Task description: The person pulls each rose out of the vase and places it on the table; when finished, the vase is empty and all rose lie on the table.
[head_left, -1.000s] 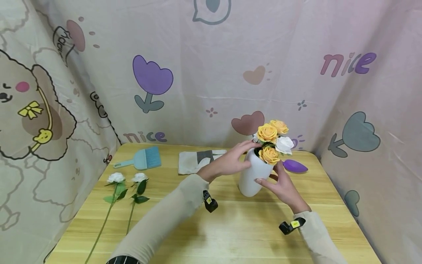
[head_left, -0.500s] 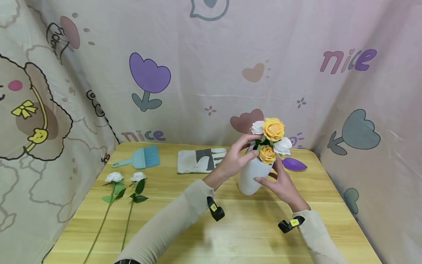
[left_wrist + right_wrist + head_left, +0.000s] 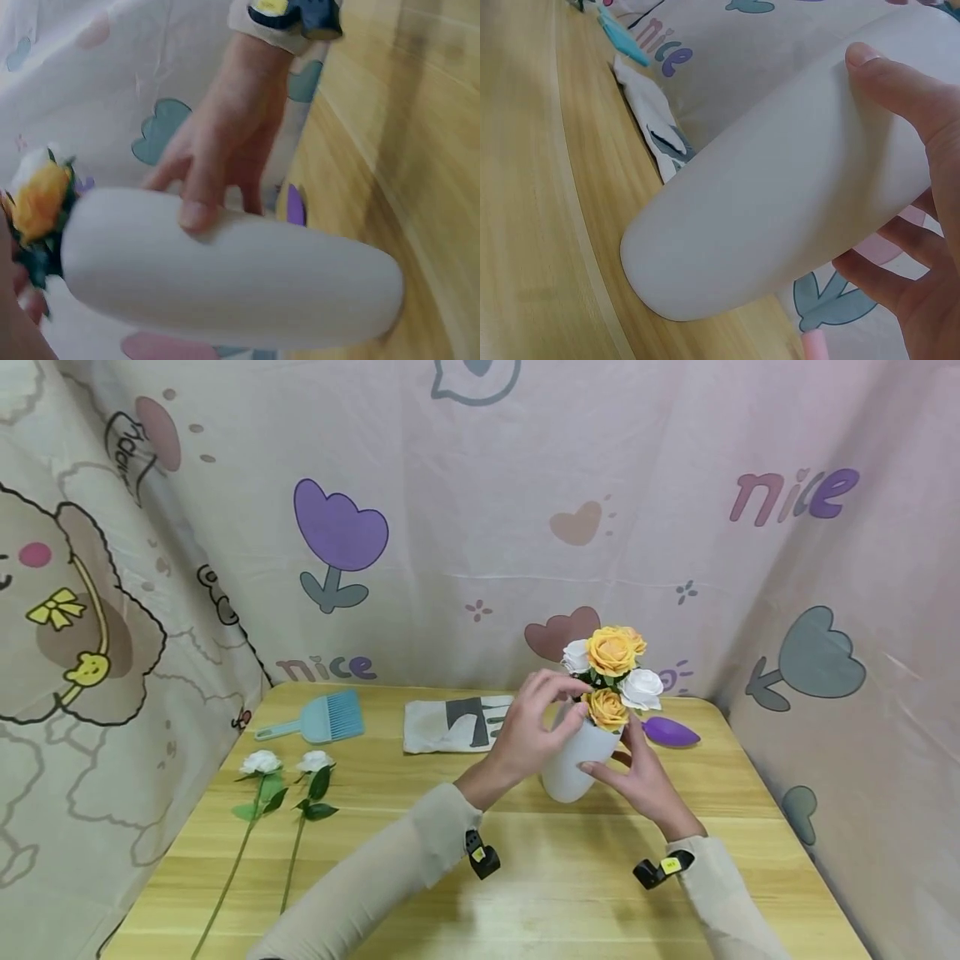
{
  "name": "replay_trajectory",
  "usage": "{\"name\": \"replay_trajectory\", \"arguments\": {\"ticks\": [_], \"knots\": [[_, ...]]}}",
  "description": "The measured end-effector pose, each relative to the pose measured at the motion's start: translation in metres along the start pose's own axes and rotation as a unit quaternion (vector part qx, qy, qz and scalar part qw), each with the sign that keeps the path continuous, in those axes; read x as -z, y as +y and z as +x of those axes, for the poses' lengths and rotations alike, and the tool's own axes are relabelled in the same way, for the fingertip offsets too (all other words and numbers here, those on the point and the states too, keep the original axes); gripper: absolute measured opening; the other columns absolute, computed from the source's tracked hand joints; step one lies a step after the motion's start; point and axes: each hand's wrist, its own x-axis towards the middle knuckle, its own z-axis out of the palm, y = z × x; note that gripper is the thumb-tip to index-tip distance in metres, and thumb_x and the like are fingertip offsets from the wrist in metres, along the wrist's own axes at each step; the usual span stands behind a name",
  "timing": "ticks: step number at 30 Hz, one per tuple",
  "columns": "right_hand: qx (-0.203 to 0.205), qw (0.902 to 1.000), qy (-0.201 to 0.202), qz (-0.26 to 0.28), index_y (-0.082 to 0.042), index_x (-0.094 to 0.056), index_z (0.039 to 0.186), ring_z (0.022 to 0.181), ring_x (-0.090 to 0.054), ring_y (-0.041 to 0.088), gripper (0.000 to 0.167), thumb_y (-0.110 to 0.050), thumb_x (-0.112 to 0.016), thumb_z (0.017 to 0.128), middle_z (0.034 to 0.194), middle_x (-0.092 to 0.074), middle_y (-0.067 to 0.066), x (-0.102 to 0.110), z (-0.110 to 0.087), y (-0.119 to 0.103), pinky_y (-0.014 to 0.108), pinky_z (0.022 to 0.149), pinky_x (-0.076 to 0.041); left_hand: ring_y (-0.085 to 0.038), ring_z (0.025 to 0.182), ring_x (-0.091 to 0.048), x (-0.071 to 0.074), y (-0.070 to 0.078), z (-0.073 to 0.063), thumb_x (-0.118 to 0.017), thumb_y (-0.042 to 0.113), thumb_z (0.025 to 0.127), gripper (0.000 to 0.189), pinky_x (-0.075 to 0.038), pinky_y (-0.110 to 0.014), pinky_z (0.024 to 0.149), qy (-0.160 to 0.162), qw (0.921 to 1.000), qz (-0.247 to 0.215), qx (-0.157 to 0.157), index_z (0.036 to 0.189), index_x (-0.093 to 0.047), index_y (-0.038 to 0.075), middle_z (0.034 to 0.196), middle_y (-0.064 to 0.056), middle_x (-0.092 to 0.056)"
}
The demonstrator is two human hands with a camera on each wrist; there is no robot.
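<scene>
A white vase stands tilted slightly to the right on the table, filled with yellow and white artificial roses. My right hand grips the vase from the right side; in the right wrist view the thumb lies across the white wall and the other fingers reach around behind. My left hand is at the vase mouth, with thumb and forefinger curled at the left edge of the lower yellow rose, pinching it. Above it are another yellow rose and a white rose. The stems inside the vase are hidden.
Two white roses with long stems lie at the left of the table. A blue dustpan-shaped brush and a folded cloth are at the back. A purple scoop-like piece lies behind the right hand.
The left hand has shifted from the back of the bouquet down and left, its fingers curling in by the lower yellow rose. The blooms have turned and spread; the right hand keeps its grip.
</scene>
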Motion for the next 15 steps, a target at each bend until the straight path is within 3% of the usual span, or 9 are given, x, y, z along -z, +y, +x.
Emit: {"name": "replay_trajectory", "arguments": {"ticks": [3, 7, 11, 15], "knots": [[0.002, 1.0, -0.003, 0.001, -0.05, -0.005, 0.172, 0.159, -0.037, 0.045, 0.113, -0.023, -0.085, 0.097, 0.178, -0.028, 0.011, 0.001, -0.001, 0.0, 0.073, 0.116, -0.045, -0.024, 0.13, -0.055, -0.002, 0.012, 0.007, -0.064, 0.026, 0.109, 0.033, -0.051, -0.042, 0.109, -0.032, 0.9983, 0.049, -0.006, 0.139, -0.072, 0.016, 0.146, -0.006, -0.064], [0.0, 1.0, -0.009, 0.0, -0.048, -0.001, 0.173, 0.16, -0.035, 0.045, 0.113, -0.024, -0.083, 0.099, 0.18, -0.025, 0.011, 0.001, -0.001, 0.0, 0.072, 0.118, -0.044, -0.025, 0.145, -0.048, -0.007, 0.028, 0.016, -0.056, 0.038, 0.112, 0.043, -0.046, -0.049, 0.118, -0.074, 0.9913, 0.092, 0.057, 0.151, -0.066, 0.024, 0.167, -0.006, -0.049], [0.001, 1.0, -0.007, 0.001, -0.044, 0.0, 0.174, 0.159, -0.036, 0.045, 0.114, -0.023, -0.083, 0.099, 0.179, -0.025, 0.013, 0.002, -0.002, 0.0, 0.072, 0.118, -0.044, -0.027, 0.149, -0.048, -0.009, 0.037, 0.026, -0.053, 0.04, 0.113, 0.048, -0.043, -0.05, 0.122, -0.096, 0.9873, 0.105, 0.07, 0.158, -0.06, 0.024, 0.171, -0.006, -0.046], [0.006, 0.9999, -0.009, 0.006, -0.046, -0.004, 0.174, 0.158, -0.037, 0.044, 0.113, -0.021, -0.084, 0.098, 0.178, -0.028, 0.011, 0.002, -0.001, -0.001, 0.072, 0.117, -0.045, -0.027, 0.139, -0.051, -0.004, 0.041, 0.037, -0.054, 0.033, 0.113, 0.047, -0.047, -0.046, 0.117, -0.079, 0.9932, 0.064, 0.057, 0.154, -0.063, 0.011, 0.164, -0.01, -0.054]]}}
